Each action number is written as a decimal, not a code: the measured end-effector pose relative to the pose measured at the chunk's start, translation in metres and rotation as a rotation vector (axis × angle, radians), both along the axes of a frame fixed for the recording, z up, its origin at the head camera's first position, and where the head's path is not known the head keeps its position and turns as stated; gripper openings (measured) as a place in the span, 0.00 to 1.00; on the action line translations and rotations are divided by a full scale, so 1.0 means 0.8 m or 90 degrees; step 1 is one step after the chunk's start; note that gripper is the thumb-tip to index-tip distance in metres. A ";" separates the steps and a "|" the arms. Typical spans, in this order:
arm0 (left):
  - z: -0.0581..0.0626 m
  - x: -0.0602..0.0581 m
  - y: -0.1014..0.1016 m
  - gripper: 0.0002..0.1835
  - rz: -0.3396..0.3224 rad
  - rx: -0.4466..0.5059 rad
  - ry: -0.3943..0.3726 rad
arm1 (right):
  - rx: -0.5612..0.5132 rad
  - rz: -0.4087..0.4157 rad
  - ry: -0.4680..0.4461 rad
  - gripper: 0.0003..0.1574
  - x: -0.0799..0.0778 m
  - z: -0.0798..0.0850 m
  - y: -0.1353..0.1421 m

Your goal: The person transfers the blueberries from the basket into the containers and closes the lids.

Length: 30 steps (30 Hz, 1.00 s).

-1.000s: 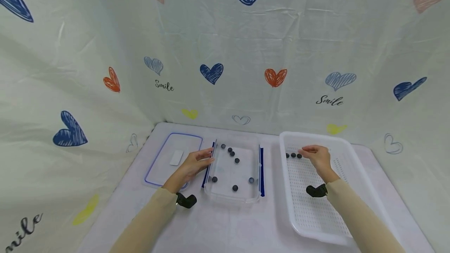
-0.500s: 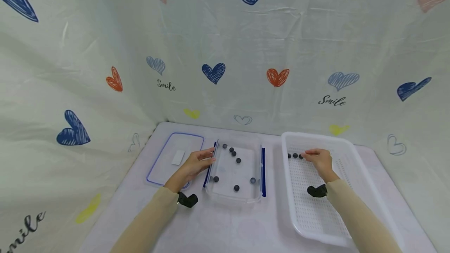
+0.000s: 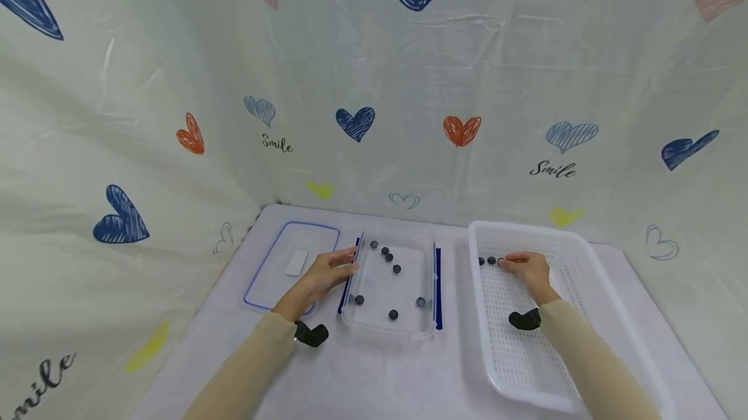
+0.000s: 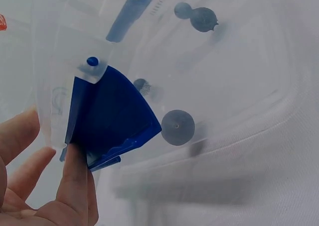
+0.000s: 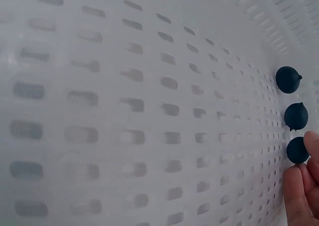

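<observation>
In the head view, my left hand (image 3: 321, 275) touches the left wall of a clear plastic box (image 3: 391, 334), fingers extended. The left wrist view has its fingers beside a blue clip flap (image 4: 112, 119) that hangs folded out. Several small dark balls lie spread inside the box. My right hand (image 3: 528, 271) is at the back left of a white perforated tray (image 3: 537, 232). Its thumb and fingers pinch a small dark ball (image 5: 297, 150), partly hidden by the fingertips. Two similar balls, a middle one (image 5: 296, 116) and a far one (image 5: 288, 79), sit in a row beside it.
A clear lid (image 3: 306, 238) with a blue rim lies left of the box, partly under my left forearm, with a white rectangle (image 3: 297, 263) on it. A curtain printed with hearts (image 3: 354, 123) stands behind the table. The tray's raised walls surround my right hand.
My right hand has come down slightly, and its fingertips now cover most of the third ball in the row, which was visible before. The left hand stays at the box.
</observation>
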<state>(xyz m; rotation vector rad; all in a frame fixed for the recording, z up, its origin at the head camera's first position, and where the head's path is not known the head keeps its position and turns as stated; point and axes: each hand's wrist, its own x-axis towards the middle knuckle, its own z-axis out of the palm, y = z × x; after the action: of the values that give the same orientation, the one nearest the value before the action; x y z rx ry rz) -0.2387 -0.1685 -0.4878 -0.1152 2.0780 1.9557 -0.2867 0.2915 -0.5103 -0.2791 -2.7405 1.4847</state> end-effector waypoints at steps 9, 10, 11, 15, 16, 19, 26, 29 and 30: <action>0.001 0.001 -0.001 0.29 0.002 -0.002 -0.001 | 0.009 -0.002 0.015 0.23 -0.006 -0.011 0.001; 0.002 0.001 0.000 0.29 0.001 -0.002 -0.002 | 0.010 -0.001 0.021 0.23 -0.006 -0.011 0.002; 0.002 0.001 0.000 0.29 0.000 0.001 -0.002 | 0.010 0.000 0.028 0.23 -0.007 -0.012 0.002; 0.001 0.002 0.000 0.29 -0.004 0.004 -0.002 | 0.003 0.003 0.042 0.21 -0.006 -0.013 0.000; 0.001 0.002 -0.001 0.30 -0.005 0.002 -0.003 | 0.001 0.004 0.044 0.21 -0.005 -0.013 -0.001; 0.000 0.002 -0.002 0.30 -0.009 -0.004 -0.002 | 0.000 0.002 0.041 0.20 -0.003 -0.012 -0.004; 0.000 0.003 -0.003 0.30 -0.013 -0.012 -0.002 | 0.027 0.001 0.026 0.20 0.000 -0.010 -0.003; 0.002 0.002 -0.002 0.30 -0.012 -0.011 -0.003 | 0.025 -0.001 0.016 0.21 -0.001 -0.009 -0.002; 0.002 0.001 -0.002 0.29 -0.011 -0.009 -0.002 | 0.021 0.000 0.015 0.21 -0.002 -0.008 -0.002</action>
<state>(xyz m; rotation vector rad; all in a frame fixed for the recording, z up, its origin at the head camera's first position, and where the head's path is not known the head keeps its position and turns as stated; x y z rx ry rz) -0.2377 -0.1699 -0.4858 -0.1024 2.0849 1.9302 -0.2882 0.2903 -0.5166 -0.2588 -2.7450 1.4314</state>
